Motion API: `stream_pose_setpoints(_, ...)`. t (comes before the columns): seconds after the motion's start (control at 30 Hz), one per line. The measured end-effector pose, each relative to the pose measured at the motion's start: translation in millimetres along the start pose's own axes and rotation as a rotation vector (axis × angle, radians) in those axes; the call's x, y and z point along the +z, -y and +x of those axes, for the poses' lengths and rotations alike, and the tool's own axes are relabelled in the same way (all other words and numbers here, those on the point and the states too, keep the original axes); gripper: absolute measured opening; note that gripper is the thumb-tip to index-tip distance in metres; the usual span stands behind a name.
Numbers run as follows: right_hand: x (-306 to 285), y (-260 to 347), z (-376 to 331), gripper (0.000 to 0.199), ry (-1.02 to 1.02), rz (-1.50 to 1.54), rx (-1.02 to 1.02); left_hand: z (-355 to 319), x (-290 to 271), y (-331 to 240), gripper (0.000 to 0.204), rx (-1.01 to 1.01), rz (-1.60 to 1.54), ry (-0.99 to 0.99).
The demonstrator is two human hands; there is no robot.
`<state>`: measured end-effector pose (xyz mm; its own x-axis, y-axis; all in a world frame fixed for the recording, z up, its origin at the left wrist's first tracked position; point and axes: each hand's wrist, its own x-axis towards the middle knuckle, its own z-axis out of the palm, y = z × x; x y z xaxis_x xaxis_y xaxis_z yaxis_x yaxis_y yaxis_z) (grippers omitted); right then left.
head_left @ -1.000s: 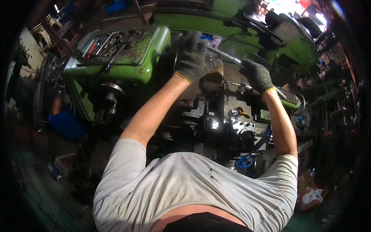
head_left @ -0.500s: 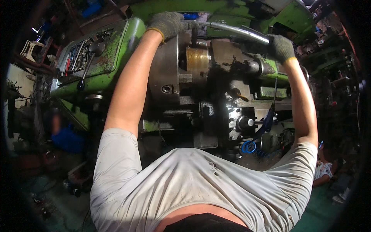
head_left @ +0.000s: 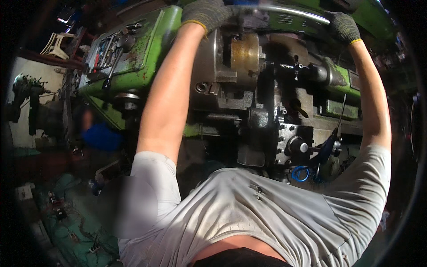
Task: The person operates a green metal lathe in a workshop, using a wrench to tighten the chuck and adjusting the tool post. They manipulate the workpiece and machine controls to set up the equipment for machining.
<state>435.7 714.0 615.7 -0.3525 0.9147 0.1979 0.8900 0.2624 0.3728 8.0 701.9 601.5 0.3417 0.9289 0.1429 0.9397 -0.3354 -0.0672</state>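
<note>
Metal bar (head_left: 293, 11) and right hand (head_left: 344, 27) higher in view

Right end of the bar had risen away from the tailstock (head_left: 334, 73) compared with half a second earlier; my camera had also drifted, so the green lathe sat a bit further right. On my remote feed, I saw the right hand, grey-gloved, clenched round the bar's right end. Left hand (head_left: 204, 14), gloved likewise, was partly cut by the top edge, fingers bent toward the bar's left end; I couldn't tell whether it gripped anything.

Bar lay near the top edge, between both hands, beyond the chuck (head_left: 205, 66) and the brass-coloured cylinder (head_left: 244, 53) just right of it. Height above the lathe: unclear to me. Long axis ran left to right, dipping slightly rightward, bowed by the lens. Right end pointed into the right glove; left end got lost in the dark by the left hand.

Any markings on the machine were too small or dim for me to read.

Nearer the torso I had the tool post (head_left: 293, 144), a blue coiled hose (head_left: 300, 173) just below it. Loose hand tools (head_left: 106, 53) lay on the green headstock (head_left: 153, 58), left.
</note>
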Motion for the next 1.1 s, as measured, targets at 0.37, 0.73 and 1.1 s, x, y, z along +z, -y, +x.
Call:
stream_pose_setpoints(0.37,7,5,121,0.047,-0.219,-0.293,0.016,-79,-49,-71,0.062,-0.269,-0.196,0.072)
stream_pose_setpoints(0.73,-18,7,47,0.067,0.067,-0.052,0.104,-37,-8,-56,0.052,0.242,-0.446,0.057)
stream_pose_setpoints(1.1,-180,76,-68,0.072,-0.019,-0.166,-0.076,-7,-5,-57,0.055,0.046,-0.467,0.082)
